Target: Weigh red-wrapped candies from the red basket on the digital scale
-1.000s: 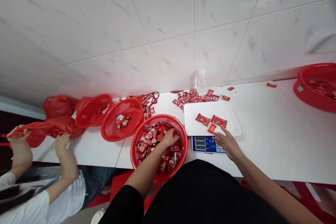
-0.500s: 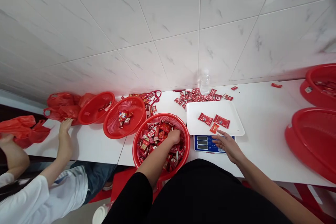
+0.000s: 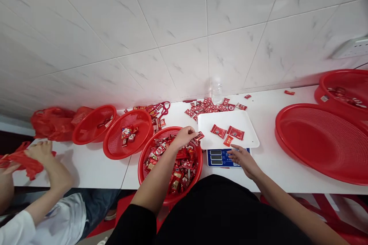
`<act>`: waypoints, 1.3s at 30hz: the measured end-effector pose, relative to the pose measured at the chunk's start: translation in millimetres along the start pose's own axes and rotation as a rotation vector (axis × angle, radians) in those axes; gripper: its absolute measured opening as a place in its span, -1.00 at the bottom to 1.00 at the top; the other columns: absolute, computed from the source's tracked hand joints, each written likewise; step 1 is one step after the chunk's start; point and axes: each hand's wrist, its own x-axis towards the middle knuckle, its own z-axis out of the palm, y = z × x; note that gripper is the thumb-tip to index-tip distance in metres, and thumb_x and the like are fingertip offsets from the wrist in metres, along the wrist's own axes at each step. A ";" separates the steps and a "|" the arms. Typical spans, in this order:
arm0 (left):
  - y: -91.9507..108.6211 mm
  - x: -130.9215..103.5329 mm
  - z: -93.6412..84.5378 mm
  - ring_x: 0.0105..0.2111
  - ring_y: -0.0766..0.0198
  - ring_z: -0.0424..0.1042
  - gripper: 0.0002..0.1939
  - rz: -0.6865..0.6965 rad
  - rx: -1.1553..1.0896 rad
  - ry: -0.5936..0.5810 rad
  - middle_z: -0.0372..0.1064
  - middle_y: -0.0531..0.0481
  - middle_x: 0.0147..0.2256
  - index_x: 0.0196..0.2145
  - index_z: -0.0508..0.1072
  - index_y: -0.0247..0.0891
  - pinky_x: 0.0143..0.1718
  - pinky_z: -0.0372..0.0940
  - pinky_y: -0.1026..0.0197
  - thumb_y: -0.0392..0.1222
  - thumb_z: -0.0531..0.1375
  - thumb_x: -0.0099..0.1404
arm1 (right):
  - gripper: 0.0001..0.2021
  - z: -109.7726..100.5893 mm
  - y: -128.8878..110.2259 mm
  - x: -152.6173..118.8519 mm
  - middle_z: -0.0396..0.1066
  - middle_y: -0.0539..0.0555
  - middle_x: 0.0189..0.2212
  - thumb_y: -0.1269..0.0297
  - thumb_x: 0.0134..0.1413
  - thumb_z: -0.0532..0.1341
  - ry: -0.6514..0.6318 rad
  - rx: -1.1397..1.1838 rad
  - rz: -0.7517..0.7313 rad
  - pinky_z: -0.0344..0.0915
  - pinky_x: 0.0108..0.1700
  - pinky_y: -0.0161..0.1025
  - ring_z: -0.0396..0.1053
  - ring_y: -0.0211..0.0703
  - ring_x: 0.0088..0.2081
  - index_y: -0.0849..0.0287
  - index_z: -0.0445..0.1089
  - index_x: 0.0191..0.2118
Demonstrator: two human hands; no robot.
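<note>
My left hand (image 3: pixel 185 136) pinches a small red wrapped candy (image 3: pixel 199 136) just left of the white scale tray (image 3: pixel 250 130). Below that hand stands a red basket (image 3: pixel 141 168) heaped with red and gold wrapped candies (image 3: pixel 176 176). Two larger red packets, one on the left (image 3: pixel 218 131) and one on the right (image 3: pixel 236 133), lie on the tray with a smaller orange-red candy (image 3: pixel 228 140) near its front edge. My right hand (image 3: pixel 243 159), fingers apart and holding nothing, hovers over the blue scale panel (image 3: pixel 215 157).
Small red packets (image 3: pixel 208 106) lie loose behind the tray, by a clear plastic bottle (image 3: pixel 216 91). A basket with a few candies (image 3: pixel 110 138) and another basket (image 3: pixel 86 130) stand left. Large red baskets (image 3: pixel 319 138) fill the right. At far left, a co-worker's hands (image 3: pixel 40 151) handle a red bag (image 3: pixel 27 160).
My left hand has come up out of the candy basket with a small candy and moved toward the tray. My right hand stays by the scale. The co-worker's hands have come together at a bag.
</note>
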 end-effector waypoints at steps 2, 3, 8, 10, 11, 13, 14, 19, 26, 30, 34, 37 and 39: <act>3.7 10.8 22.4 -0.45 0.30 0.38 -0.84 0.055 0.049 0.018 0.40 0.03 -0.40 -0.36 0.33 -0.24 -0.40 0.24 0.28 -0.10 0.14 0.19 | -0.55 2.0 -2.4 0.2 0.47 0.10 -0.22 0.08 -0.02 0.23 0.007 -0.005 0.007 0.37 -0.27 -0.29 0.42 -0.20 -0.28 0.10 0.26 0.01; 3.3 15.3 32.3 -0.40 0.29 0.38 -0.88 0.099 0.116 0.051 0.40 0.01 -0.37 -0.35 0.34 -0.24 -0.35 0.24 0.27 -0.15 0.16 0.17 | -0.55 2.4 -3.3 0.5 0.47 0.10 -0.23 0.08 -0.01 0.23 0.009 -0.008 0.009 0.37 -0.27 -0.29 0.41 -0.21 -0.29 0.11 0.26 0.01; -22.1 14.8 44.8 -0.29 0.25 0.34 -0.90 0.230 0.375 0.299 0.37 -0.02 -0.30 -0.32 0.36 -0.22 -0.27 0.20 0.25 -0.22 0.07 0.23 | -0.56 -3.2 -1.8 3.7 0.46 0.10 -0.22 0.08 0.01 0.21 0.008 -0.028 0.009 0.36 -0.26 -0.27 0.41 -0.21 -0.28 0.10 0.25 0.02; -42.9 7.4 37.9 -0.35 0.27 0.34 -0.86 0.155 0.404 0.356 0.37 -0.01 -0.35 -0.30 0.34 -0.23 -0.31 0.19 0.25 -0.23 0.00 0.27 | -0.56 -6.7 1.6 5.1 0.45 0.10 -0.22 0.08 0.01 0.22 0.004 -0.035 0.005 0.35 -0.26 -0.27 0.41 -0.20 -0.28 0.10 0.25 0.02; -54.7 3.9 34.7 -0.35 0.26 0.35 -0.86 0.103 0.430 0.357 0.37 -0.03 -0.34 -0.28 0.34 -0.24 -0.30 0.19 0.25 -0.25 0.00 0.27 | -0.56 -7.8 3.5 5.6 0.45 0.10 -0.22 0.08 0.01 0.21 0.001 -0.039 0.003 0.35 -0.27 -0.27 0.41 -0.20 -0.28 0.10 0.25 0.01; -78.0 -1.0 31.6 -0.24 0.21 0.36 -0.82 0.001 0.527 0.308 0.38 -0.10 -0.24 -0.20 0.34 -0.27 -0.22 0.19 0.23 -0.27 0.05 0.23 | -0.57 -8.0 6.3 6.3 0.45 0.10 -0.23 0.10 0.02 0.20 -0.006 -0.045 0.000 0.34 -0.26 -0.27 0.41 -0.20 -0.28 0.12 0.25 0.01; -88.1 -2.1 32.0 -0.16 0.17 0.34 -0.75 -0.035 0.591 0.276 0.36 -0.14 -0.16 -0.14 0.33 -0.29 -0.15 0.18 0.21 -0.27 0.09 0.20 | -0.58 -7.1 7.0 6.5 0.45 0.11 -0.23 0.11 0.02 0.20 -0.010 -0.049 0.002 0.34 -0.26 -0.27 0.41 -0.21 -0.28 0.12 0.25 0.00; -108.1 4.5 43.8 0.00 -0.02 0.24 -0.57 -0.077 0.868 0.129 0.27 -0.27 0.00 0.02 0.27 -0.32 -0.03 0.12 0.07 -0.17 0.12 0.20 | -0.62 0.9 3.2 6.7 0.45 0.10 -0.23 0.14 0.03 0.18 -0.038 -0.088 -0.015 0.34 -0.25 -0.24 0.40 -0.21 -0.29 0.13 0.27 -0.01; -96.6 13.5 39.5 -0.10 0.07 0.33 -0.77 -0.063 0.850 0.115 0.34 -0.19 -0.10 -0.18 0.39 -0.25 -0.16 0.18 0.16 -0.28 0.13 0.16 | -0.62 -4.1 4.6 6.2 0.46 0.09 -0.24 0.13 0.02 0.17 -0.057 -0.160 -0.054 0.32 -0.25 -0.24 0.40 -0.21 -0.29 0.13 0.28 -0.03; -92.6 8.7 28.0 -0.24 0.18 0.39 -0.89 -0.066 0.799 0.160 0.40 -0.09 -0.21 -0.33 0.39 -0.22 -0.29 0.17 0.24 -0.31 0.10 0.18 | -0.62 -10.0 9.3 5.4 0.46 0.09 -0.24 0.12 0.01 0.16 -0.047 -0.173 -0.055 0.33 -0.25 -0.24 0.40 -0.21 -0.30 0.13 0.29 -0.04; -84.1 -0.3 9.1 -0.45 0.29 0.34 -0.95 -0.084 0.540 0.296 0.38 0.03 -0.45 -0.46 0.34 -0.22 -0.41 0.11 0.29 -0.26 0.12 0.16 | -0.61 -13.7 9.2 6.3 0.46 0.08 -0.24 0.10 -0.01 0.17 -0.045 -0.190 -0.072 0.33 -0.24 -0.23 0.40 -0.20 -0.28 0.12 0.31 -0.05; -70.3 -8.0 -6.4 -0.53 0.35 0.27 -0.88 -0.032 0.236 0.427 0.29 0.11 -0.55 -0.52 0.29 -0.23 -0.45 0.10 0.31 -0.20 0.16 0.12 | -0.61 -15.8 6.3 7.9 0.46 0.08 -0.24 0.10 0.00 0.15 -0.037 -0.227 -0.091 0.33 -0.23 -0.22 0.41 -0.19 -0.27 0.11 0.30 -0.04; -57.0 -13.3 -12.0 -0.56 0.38 0.23 -0.82 0.011 -0.057 0.439 0.24 0.13 -0.57 -0.50 0.27 -0.24 -0.47 0.12 0.32 -0.13 0.20 0.09 | -0.62 -16.5 4.3 8.9 0.46 0.07 -0.23 0.10 0.01 0.14 -0.037 -0.255 -0.100 0.32 -0.23 -0.22 0.41 -0.17 -0.26 0.11 0.30 -0.04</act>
